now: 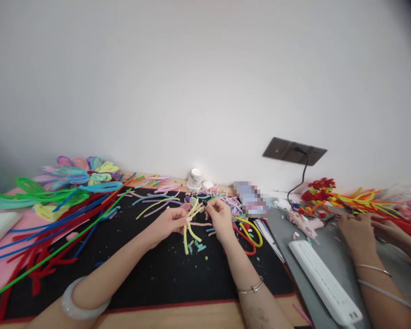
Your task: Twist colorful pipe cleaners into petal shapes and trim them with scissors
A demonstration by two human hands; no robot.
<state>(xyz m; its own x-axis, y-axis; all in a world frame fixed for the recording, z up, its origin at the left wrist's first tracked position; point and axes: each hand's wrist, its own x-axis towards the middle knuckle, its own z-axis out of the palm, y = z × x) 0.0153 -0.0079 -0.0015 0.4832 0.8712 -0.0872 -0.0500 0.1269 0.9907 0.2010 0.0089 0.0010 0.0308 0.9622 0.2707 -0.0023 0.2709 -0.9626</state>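
My left hand (171, 225) is closed on a small bunch of pipe cleaners (186, 240), yellow and pale pink, with loose ends hanging below the fingers. Close beside it, my right hand (221, 217) pinches the upper ends of the same bunch between thumb and fingers. Both hands are raised over a black mat (171, 278) with a red edge. Short clipped bits of teal fuzz (197, 247) lie under them. Curved purple, blue and yellow pipe cleaners (159, 201) are spread left of my hands.
Red, blue and green pipe cleaners (55, 237) and looped flowers (85, 171) fill the left. A white cup (195, 178) stands by the wall. On the right are a blurred phone-like object (250, 199), a pink glue gun (304, 224), a power strip (324, 278) and another person's hands (358, 230).
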